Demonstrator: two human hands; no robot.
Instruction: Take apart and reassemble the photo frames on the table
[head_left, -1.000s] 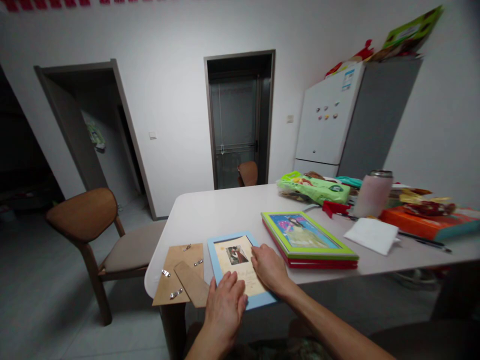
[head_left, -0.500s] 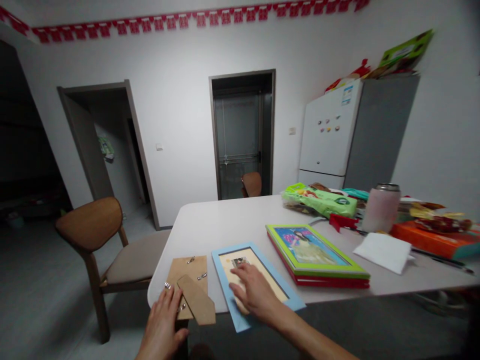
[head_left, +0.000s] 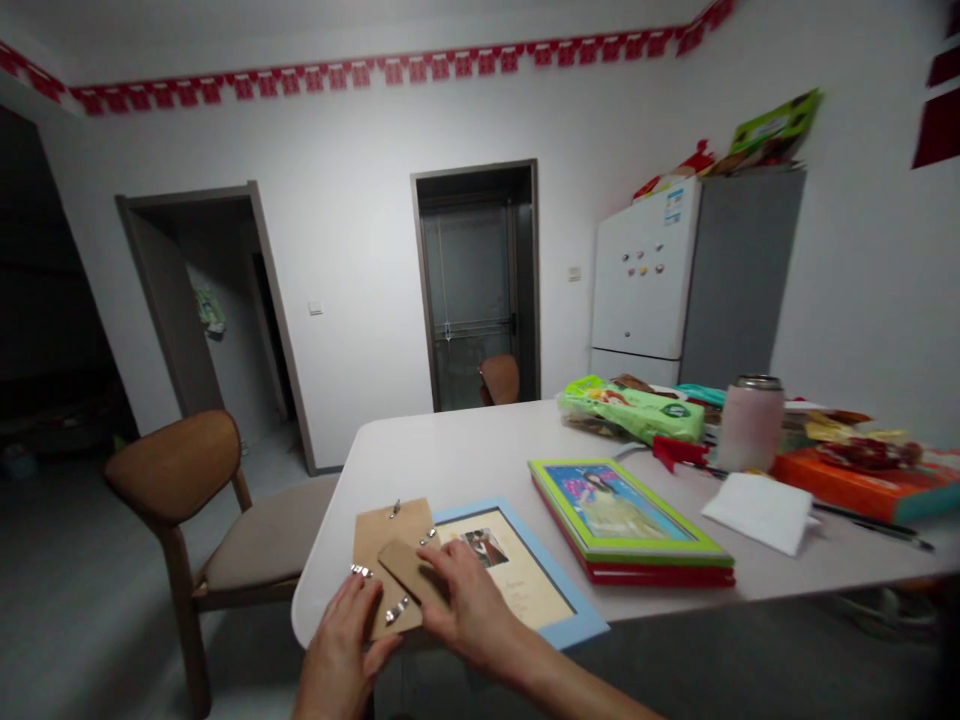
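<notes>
A brown picture-frame backing board (head_left: 375, 522) with several metal clips and a fold-out stand (head_left: 405, 568) lies near the table's front left corner. Its right edge overlaps the light blue picture frame (head_left: 559, 575), which holds a cream sheet with a small photo (head_left: 484, 547). My left hand (head_left: 341, 625) grips the board's lower left edge, fingers on top and thumb at the near side. My right hand (head_left: 472, 610) holds the board's right side by the stand, above the blue frame. That hand and the board hide the frame's left side.
To the right lies a stack of frames, a green one (head_left: 630, 515) with a princess picture above red ones. Beyond are a white napkin (head_left: 761, 510), pink bottle (head_left: 750, 425), green package (head_left: 637, 408) and orange box (head_left: 847, 480). A chair (head_left: 180, 460) stands left.
My right hand has moved left from the cream sheet to the backing board. The board has shifted right and now overlaps the blue frame. The camera view has tilted up slightly.
</notes>
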